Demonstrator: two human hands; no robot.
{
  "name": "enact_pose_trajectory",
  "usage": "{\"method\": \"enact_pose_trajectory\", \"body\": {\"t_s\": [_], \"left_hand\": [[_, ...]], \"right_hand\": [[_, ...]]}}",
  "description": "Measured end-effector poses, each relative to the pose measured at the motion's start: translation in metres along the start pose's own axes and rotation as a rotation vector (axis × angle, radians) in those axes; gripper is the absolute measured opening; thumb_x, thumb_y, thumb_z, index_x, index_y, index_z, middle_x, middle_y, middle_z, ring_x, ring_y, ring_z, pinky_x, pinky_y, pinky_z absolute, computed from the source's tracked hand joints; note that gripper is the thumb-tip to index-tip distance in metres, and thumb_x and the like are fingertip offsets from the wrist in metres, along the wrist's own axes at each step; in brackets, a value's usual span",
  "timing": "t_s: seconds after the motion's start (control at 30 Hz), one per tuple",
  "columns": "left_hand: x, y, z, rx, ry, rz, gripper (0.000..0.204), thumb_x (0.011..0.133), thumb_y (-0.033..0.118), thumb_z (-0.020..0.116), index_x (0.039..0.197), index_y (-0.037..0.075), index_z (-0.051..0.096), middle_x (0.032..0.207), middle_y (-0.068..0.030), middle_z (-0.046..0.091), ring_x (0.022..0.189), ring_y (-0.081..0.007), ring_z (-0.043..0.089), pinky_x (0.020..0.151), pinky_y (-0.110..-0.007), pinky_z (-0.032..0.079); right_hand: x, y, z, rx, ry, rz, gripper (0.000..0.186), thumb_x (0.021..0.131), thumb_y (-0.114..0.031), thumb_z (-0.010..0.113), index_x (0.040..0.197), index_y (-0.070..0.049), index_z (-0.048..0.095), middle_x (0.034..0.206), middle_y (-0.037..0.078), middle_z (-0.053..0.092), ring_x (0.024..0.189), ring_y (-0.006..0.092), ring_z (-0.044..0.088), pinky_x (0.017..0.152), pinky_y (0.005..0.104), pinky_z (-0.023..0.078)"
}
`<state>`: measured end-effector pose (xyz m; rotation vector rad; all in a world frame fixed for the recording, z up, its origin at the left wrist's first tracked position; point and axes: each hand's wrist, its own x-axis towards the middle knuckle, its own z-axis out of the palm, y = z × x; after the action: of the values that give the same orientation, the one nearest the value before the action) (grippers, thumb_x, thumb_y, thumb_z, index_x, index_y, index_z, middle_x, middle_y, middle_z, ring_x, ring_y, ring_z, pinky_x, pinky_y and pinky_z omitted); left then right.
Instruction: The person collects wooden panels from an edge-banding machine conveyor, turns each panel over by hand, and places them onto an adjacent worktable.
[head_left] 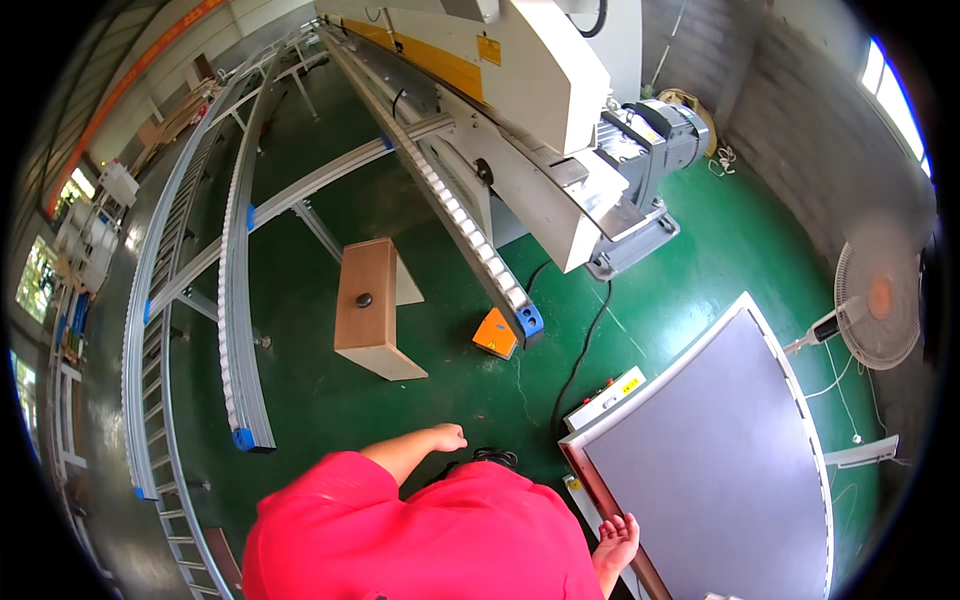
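Note:
My left hand [449, 437] hangs over the green floor with fingers curled closed; what it holds, if anything, is hidden. My right hand [617, 542] is palm up, fingers apart and slightly bent, beside the reddish edge of a large grey-topped panel table [710, 450]; I cannot tell whether it touches that edge. A narrow white control box with buttons [605, 399] sits along the table's left side. Ahead on the floor are a small wooden box stand with a black knob [365, 275] and an orange pedal-like box [495, 332].
A large white-and-yellow machine [535, 80] with a grey motor [650, 150] stands ahead. Metal roller rails [240, 330] run along the left, another [460, 220] down the middle. Black cable [580, 360] crosses the floor. A standing fan [877, 305] is by the right wall.

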<state>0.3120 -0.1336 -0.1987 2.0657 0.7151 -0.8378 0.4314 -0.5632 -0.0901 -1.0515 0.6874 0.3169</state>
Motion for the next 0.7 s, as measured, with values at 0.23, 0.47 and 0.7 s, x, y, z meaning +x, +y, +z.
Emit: {"method": "enact_pose_trajectory", "body": {"t_s": [0.23,0.47,0.7], "left_hand": [[0.0,-0.026,-0.01,-0.066,0.063,-0.19,0.044,0.083,0.037,0.064,0.112,0.004,0.066,0.115,-0.0184,0.066,0.108,-0.0305,0.062,0.092,-0.04,0.048],[-0.017,0.016,0.023,-0.103,0.061,0.034,0.041,0.085,0.038,0.063,0.109,0.005,0.066,0.11,-0.0172,0.067,0.104,-0.0301,0.063,0.089,-0.04,0.049],[-0.044,0.023,0.004,-0.071,0.126,-0.04,0.04,0.086,0.037,0.064,0.109,0.005,0.065,0.108,-0.0158,0.067,0.102,-0.0288,0.064,0.088,-0.039,0.05]], "right_hand": [[0.001,-0.019,0.038,-0.105,-0.127,-0.115,0.023,0.094,-0.021,0.051,0.111,-0.005,0.056,0.084,0.008,0.063,0.069,0.0188,0.059,0.067,0.0311,0.049],[0.064,-0.044,0.029,-0.543,-0.046,-0.526,0.017,0.091,-0.007,0.052,0.106,-0.001,0.058,0.089,0.006,0.061,0.079,0.0179,0.058,0.074,0.0318,0.048],[0.064,-0.029,0.036,-1.184,0.035,-1.023,0.026,0.078,-0.004,0.058,0.103,0.002,0.061,0.112,0.02,0.059,0.109,0.0358,0.052,0.096,0.0448,0.04]]}}
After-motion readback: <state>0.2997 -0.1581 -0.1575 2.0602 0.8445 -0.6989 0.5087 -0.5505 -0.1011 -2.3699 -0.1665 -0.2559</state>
